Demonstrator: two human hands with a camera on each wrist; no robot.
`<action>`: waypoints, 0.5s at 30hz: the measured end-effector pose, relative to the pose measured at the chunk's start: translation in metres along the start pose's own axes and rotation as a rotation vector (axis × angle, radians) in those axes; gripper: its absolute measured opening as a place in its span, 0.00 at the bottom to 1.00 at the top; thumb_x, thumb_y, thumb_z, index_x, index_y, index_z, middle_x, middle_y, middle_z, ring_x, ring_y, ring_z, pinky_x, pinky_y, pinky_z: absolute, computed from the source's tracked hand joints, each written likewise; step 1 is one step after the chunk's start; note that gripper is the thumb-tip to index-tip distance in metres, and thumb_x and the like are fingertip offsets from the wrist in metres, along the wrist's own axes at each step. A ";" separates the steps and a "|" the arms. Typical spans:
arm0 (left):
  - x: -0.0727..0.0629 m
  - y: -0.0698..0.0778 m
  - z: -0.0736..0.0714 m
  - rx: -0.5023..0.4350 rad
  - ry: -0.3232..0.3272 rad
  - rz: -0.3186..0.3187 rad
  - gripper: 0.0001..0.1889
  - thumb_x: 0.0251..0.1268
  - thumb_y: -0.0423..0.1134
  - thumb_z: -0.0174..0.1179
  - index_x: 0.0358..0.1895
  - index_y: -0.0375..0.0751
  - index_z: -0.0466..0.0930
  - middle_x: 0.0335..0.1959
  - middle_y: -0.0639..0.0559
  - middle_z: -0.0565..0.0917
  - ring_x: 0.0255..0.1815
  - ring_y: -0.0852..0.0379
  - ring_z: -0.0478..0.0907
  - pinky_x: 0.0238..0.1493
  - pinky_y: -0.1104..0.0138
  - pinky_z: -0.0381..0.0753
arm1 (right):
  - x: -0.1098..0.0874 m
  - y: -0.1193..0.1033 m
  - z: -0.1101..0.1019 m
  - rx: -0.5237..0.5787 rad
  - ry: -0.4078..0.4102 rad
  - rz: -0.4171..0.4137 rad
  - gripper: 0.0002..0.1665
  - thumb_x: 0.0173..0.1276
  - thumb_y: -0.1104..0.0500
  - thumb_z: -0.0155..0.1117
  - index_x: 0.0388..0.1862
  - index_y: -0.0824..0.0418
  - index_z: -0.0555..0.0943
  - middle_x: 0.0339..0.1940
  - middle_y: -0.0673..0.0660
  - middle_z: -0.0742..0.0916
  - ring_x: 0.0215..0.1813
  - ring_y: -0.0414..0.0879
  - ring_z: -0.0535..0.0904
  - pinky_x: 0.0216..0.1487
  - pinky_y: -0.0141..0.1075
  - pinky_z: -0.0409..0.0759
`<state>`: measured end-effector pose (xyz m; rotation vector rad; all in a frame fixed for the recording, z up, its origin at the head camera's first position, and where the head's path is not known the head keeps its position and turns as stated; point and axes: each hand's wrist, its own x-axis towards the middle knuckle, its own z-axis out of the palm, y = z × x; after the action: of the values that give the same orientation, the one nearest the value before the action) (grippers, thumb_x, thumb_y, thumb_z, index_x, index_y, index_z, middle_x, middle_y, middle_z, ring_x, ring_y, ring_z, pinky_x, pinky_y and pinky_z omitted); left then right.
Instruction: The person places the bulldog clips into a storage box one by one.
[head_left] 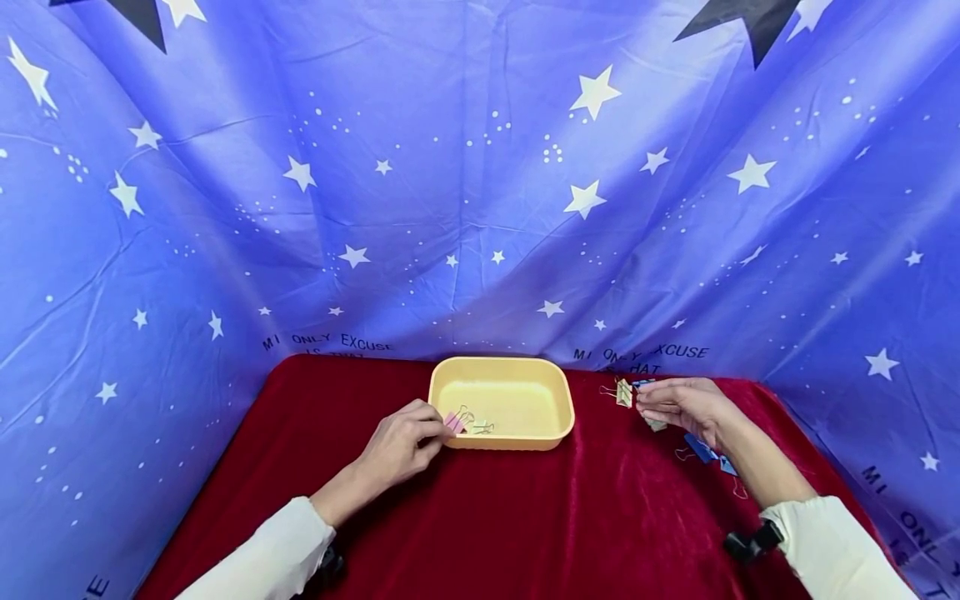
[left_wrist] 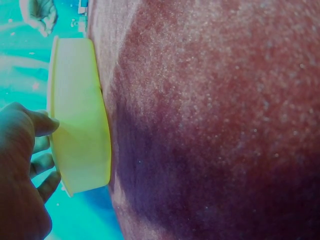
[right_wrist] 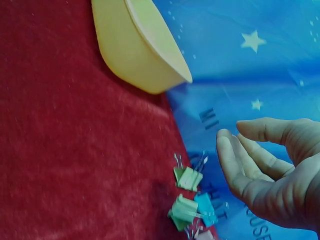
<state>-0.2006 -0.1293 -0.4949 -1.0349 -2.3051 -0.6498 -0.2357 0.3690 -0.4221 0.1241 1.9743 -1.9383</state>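
Note:
My left hand [head_left: 408, 437] grips the near left rim of a yellow plastic box [head_left: 558, 442], thumb against its outer side and fingers over the edge in the left wrist view. Inside the box, close to that hand, lie a pink binder clip [head_left: 453, 422] and a pale one [head_left: 482, 428]. My right hand [right_wrist: 272, 172] hovers above more binder clips, its fingers loosely bent with nothing between them. Around it lie a yellowish clip [head_left: 624, 392], a greenish clip [right_wrist: 183, 210] and a light blue clip [right_wrist: 206, 209]. Blue clips [head_left: 701, 448] rest under the right wrist.
Dark red velvet cloth [head_left: 495, 525] covers the table. Blue star-printed fabric [head_left: 465, 183] rises directly behind the box and along both sides. Black straps with small mounts [head_left: 752, 543] sit at the sleeves.

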 end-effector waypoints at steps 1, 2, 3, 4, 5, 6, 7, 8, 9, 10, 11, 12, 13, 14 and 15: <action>0.000 0.000 0.000 0.001 -0.001 0.000 0.11 0.57 0.27 0.81 0.38 0.49 0.98 0.36 0.59 0.91 0.44 0.59 0.84 0.45 0.65 0.90 | 0.000 0.001 -0.004 0.016 -0.001 0.004 0.20 0.79 0.75 0.64 0.41 0.54 0.95 0.40 0.48 0.96 0.46 0.39 0.95 0.57 0.36 0.94; 0.000 0.000 0.000 0.003 -0.003 0.000 0.11 0.57 0.27 0.81 0.38 0.49 0.98 0.36 0.59 0.91 0.44 0.59 0.84 0.46 0.65 0.90 | 0.000 0.003 -0.007 0.030 -0.001 0.006 0.21 0.80 0.75 0.62 0.40 0.53 0.95 0.40 0.48 0.96 0.46 0.40 0.95 0.57 0.36 0.94; 0.000 0.000 0.000 0.002 -0.006 -0.003 0.11 0.58 0.27 0.81 0.38 0.49 0.98 0.36 0.60 0.91 0.44 0.59 0.84 0.46 0.65 0.90 | 0.001 0.004 -0.011 0.043 0.000 0.009 0.22 0.80 0.75 0.61 0.40 0.53 0.95 0.40 0.48 0.96 0.46 0.40 0.95 0.57 0.36 0.94; 0.000 0.000 -0.001 0.001 -0.007 -0.004 0.11 0.58 0.27 0.81 0.38 0.49 0.98 0.37 0.59 0.91 0.44 0.59 0.84 0.46 0.65 0.90 | 0.001 0.005 -0.014 0.053 -0.002 0.010 0.24 0.81 0.76 0.60 0.39 0.53 0.95 0.40 0.48 0.97 0.45 0.40 0.95 0.56 0.37 0.94; 0.000 0.000 -0.001 0.000 -0.007 -0.005 0.11 0.58 0.27 0.80 0.39 0.49 0.98 0.36 0.59 0.91 0.44 0.59 0.84 0.46 0.65 0.90 | 0.001 0.006 -0.018 0.063 -0.004 0.010 0.25 0.81 0.76 0.58 0.39 0.53 0.95 0.39 0.49 0.97 0.46 0.40 0.95 0.56 0.37 0.95; 0.000 0.000 -0.001 0.000 -0.008 -0.006 0.11 0.59 0.28 0.80 0.39 0.49 0.98 0.36 0.59 0.91 0.44 0.59 0.84 0.46 0.65 0.90 | 0.001 0.007 -0.021 0.069 -0.007 0.009 0.25 0.82 0.76 0.58 0.39 0.54 0.95 0.39 0.49 0.97 0.46 0.40 0.95 0.55 0.36 0.95; 0.000 0.000 -0.001 0.000 -0.007 -0.004 0.10 0.59 0.28 0.80 0.38 0.50 0.98 0.36 0.59 0.91 0.44 0.59 0.84 0.46 0.65 0.90 | 0.001 0.007 -0.024 0.074 -0.011 0.009 0.25 0.82 0.76 0.57 0.39 0.55 0.95 0.39 0.49 0.97 0.46 0.40 0.96 0.55 0.36 0.95; 0.000 0.000 -0.001 0.000 -0.002 -0.001 0.10 0.59 0.28 0.80 0.38 0.49 0.98 0.36 0.59 0.91 0.44 0.59 0.84 0.46 0.65 0.90 | 0.002 0.007 -0.026 0.079 -0.012 0.012 0.25 0.82 0.76 0.57 0.39 0.55 0.95 0.39 0.49 0.97 0.46 0.40 0.96 0.55 0.36 0.95; -0.001 0.000 -0.001 0.000 0.000 -0.001 0.10 0.59 0.28 0.80 0.38 0.49 0.98 0.36 0.59 0.91 0.44 0.59 0.84 0.46 0.65 0.90 | 0.002 0.006 -0.028 0.083 -0.014 0.017 0.25 0.82 0.76 0.57 0.39 0.55 0.95 0.39 0.49 0.97 0.46 0.40 0.96 0.55 0.36 0.95; -0.001 0.000 -0.001 0.000 0.003 0.000 0.10 0.59 0.28 0.80 0.38 0.49 0.98 0.36 0.59 0.91 0.44 0.59 0.84 0.46 0.65 0.90 | 0.003 0.006 -0.030 0.086 -0.015 0.021 0.24 0.82 0.76 0.57 0.39 0.55 0.95 0.39 0.49 0.97 0.46 0.40 0.96 0.55 0.36 0.94; -0.001 0.000 -0.001 0.001 0.005 0.001 0.10 0.59 0.28 0.80 0.38 0.49 0.98 0.36 0.59 0.91 0.44 0.59 0.84 0.46 0.65 0.90 | 0.003 0.005 -0.032 0.085 -0.013 0.026 0.24 0.82 0.76 0.58 0.39 0.55 0.95 0.39 0.49 0.97 0.46 0.40 0.96 0.55 0.36 0.94; -0.001 0.000 -0.001 0.002 0.007 0.001 0.10 0.59 0.28 0.80 0.38 0.49 0.98 0.36 0.59 0.91 0.44 0.59 0.84 0.46 0.65 0.90 | 0.003 0.004 -0.033 0.078 -0.006 0.031 0.23 0.82 0.76 0.59 0.39 0.55 0.95 0.39 0.50 0.97 0.46 0.41 0.96 0.55 0.36 0.94; -0.001 0.000 -0.001 0.003 0.009 0.003 0.11 0.58 0.27 0.81 0.38 0.49 0.98 0.36 0.59 0.91 0.44 0.59 0.84 0.46 0.65 0.90 | 0.003 0.002 -0.034 0.069 0.007 0.040 0.23 0.82 0.76 0.60 0.39 0.55 0.95 0.38 0.50 0.97 0.45 0.41 0.96 0.54 0.35 0.94; -0.001 0.000 -0.001 0.005 0.007 0.003 0.11 0.58 0.27 0.81 0.38 0.49 0.98 0.36 0.60 0.91 0.44 0.59 0.84 0.46 0.65 0.90 | 0.004 0.001 -0.036 0.052 0.017 0.045 0.22 0.82 0.75 0.60 0.39 0.55 0.95 0.38 0.50 0.97 0.44 0.41 0.97 0.54 0.35 0.94; -0.001 -0.001 -0.001 0.002 0.005 -0.001 0.11 0.58 0.27 0.80 0.38 0.49 0.98 0.36 0.60 0.91 0.44 0.59 0.84 0.46 0.65 0.90 | 0.004 0.000 -0.037 0.034 0.029 0.049 0.21 0.81 0.75 0.61 0.40 0.56 0.95 0.38 0.50 0.97 0.43 0.42 0.97 0.54 0.36 0.94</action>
<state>-0.1999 -0.1311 -0.4952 -1.0298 -2.3014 -0.6493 -0.2466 0.4043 -0.4237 0.2085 1.9386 -1.9492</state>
